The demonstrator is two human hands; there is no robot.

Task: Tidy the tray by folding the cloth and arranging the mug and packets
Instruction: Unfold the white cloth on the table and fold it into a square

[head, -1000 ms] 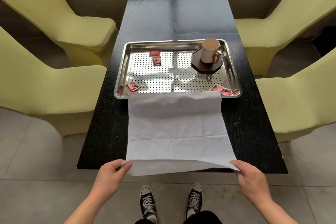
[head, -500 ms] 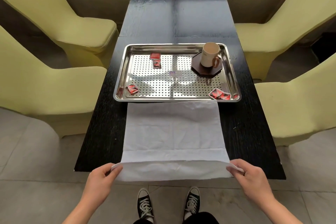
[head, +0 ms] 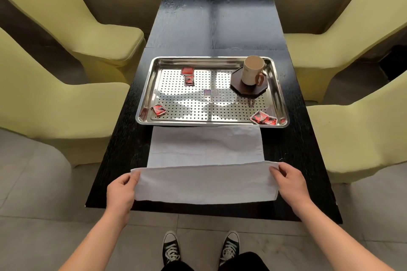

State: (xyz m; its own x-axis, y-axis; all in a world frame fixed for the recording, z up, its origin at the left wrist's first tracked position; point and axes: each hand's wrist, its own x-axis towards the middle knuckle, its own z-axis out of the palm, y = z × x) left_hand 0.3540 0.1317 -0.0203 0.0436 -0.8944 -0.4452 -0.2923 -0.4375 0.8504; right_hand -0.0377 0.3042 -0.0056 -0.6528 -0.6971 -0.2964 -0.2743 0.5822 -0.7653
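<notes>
1. Head view. Cloth [head: 204,149]: white, on the desk [head: 220,24], just beside the tray [head: 211,59]'s near rim; near edge turned back toward the tray, apparently to start a fold.
2. Left hand [head: 121,191], right hand [head: 290,185]: each pinches one cloth corner, keeping the edge taut.
3. Mug [head: 252,72]: upright on a coaster [head: 248,90], in the tray's far right corner.
4. Packets [head: 187,71]: scattered in the tray, unsorted.

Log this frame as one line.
phase: folding cloth | left hand: pinches left corner | right hand: pinches right corner | cloth: near edge doubled forward, on table | mug: upright on coaster in tray
</notes>
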